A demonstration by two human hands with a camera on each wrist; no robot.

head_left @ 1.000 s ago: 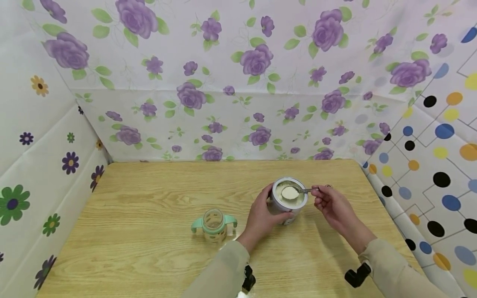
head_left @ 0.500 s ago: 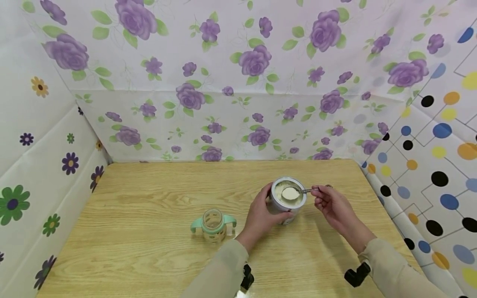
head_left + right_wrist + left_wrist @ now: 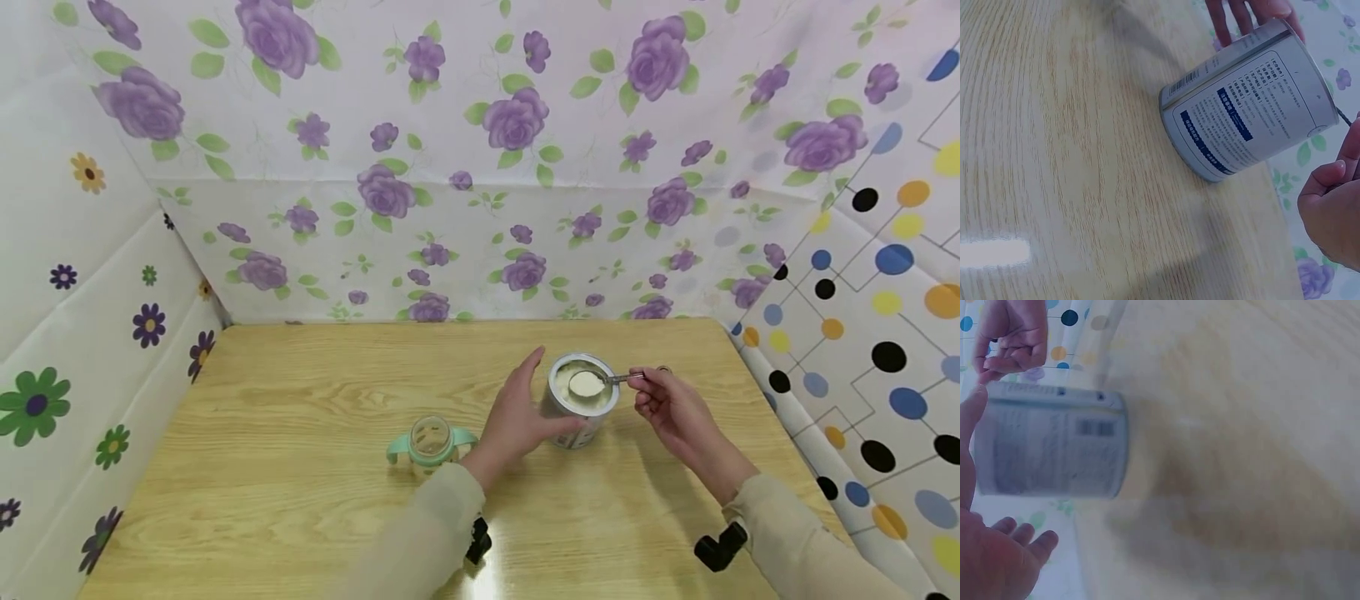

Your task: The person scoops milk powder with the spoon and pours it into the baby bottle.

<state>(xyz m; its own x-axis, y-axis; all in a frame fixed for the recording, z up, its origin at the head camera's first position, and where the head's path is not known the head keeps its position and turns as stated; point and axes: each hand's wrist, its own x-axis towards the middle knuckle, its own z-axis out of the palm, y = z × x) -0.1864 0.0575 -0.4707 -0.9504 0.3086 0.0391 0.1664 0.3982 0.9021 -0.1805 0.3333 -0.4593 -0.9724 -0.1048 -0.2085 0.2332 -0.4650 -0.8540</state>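
On one wood-grain table [image 3: 300,400], we see one can [image 3: 1247,100] standing upright, its label [image 3: 1235,122] carrying a barcode [image 3: 1184,83] and print too small for us to read. Two hands flank it: left hand [image 3: 517,421] spread wide, right hand [image 3: 678,412] pinching. One two-handled bottle [image 3: 431,452] stands left. The right hand's one spoon [image 3: 611,380] lies crosswise at the can's open mouth, bowl of powder [image 3: 586,383] pointing left.

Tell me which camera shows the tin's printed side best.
The right wrist view: the tin is large and its print mostly sharp. The left wrist view shows the printed side blurred. The head view looks down into the tin, its side small and partly behind the left hand.
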